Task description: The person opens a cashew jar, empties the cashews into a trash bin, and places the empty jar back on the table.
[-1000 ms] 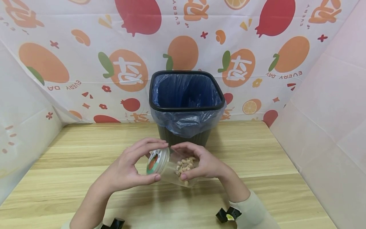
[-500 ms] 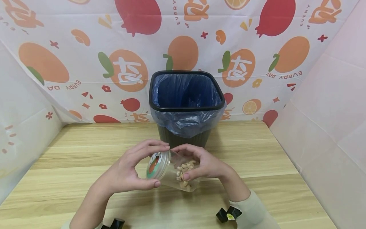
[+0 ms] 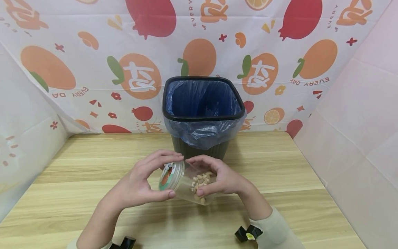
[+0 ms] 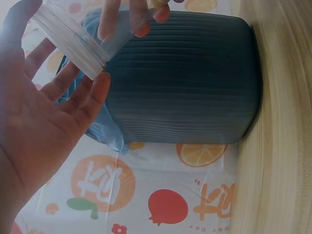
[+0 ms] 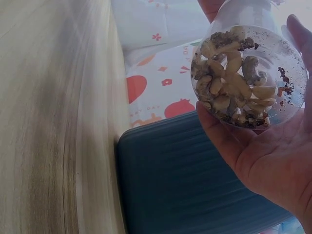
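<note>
A clear plastic jar is held tilted above the table, its lidded end toward the left. Pale nuts lie inside toward its base; the right wrist view shows dark crumbs among them. My left hand grips the round lid, thumb at the near edge and fingers at the far edge. The lid carries a green and orange label and sits on the jar's mouth. Around the jar's body, near the base, my right hand holds with its thumb on the near side. Some right fingers are hidden behind the jar.
A dark ribbed bin, lined with a blue plastic bag, stands right behind the hands at the table's back. Behind it hangs a fruit-print cloth. The wooden table is bounded by pale side walls.
The jar's base dipped slightly with the right hand, then rose back, and the nuts shifted inside. Both hands stay in nearly the same place on lid and jar.
</note>
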`<action>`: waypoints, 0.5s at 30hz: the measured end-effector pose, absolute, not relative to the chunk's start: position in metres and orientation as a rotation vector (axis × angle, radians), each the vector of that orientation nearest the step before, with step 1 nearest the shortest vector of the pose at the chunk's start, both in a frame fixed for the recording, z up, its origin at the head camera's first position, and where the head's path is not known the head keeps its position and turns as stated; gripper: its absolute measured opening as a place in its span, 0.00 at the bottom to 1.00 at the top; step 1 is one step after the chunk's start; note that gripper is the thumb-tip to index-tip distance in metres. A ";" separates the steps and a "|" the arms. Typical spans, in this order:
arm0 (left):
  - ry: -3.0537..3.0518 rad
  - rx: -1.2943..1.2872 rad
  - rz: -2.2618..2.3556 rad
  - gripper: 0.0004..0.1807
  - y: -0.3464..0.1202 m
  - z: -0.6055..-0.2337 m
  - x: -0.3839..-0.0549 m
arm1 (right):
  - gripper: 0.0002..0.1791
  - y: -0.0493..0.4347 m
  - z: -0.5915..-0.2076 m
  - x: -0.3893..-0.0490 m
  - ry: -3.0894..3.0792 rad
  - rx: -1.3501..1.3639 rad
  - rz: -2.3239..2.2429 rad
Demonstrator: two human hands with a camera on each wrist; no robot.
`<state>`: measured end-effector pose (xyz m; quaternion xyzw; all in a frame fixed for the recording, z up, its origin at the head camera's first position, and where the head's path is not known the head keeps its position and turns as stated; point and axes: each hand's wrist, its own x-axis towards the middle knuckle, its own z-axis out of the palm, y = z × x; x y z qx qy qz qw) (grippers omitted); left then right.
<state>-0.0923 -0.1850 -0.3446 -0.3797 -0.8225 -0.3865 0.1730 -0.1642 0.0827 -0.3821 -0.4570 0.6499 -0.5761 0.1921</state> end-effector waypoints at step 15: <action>-2.292 -1.176 -1.111 0.46 -0.187 -0.345 -0.094 | 0.45 0.085 -0.387 -0.169 1.700 -1.264 -1.622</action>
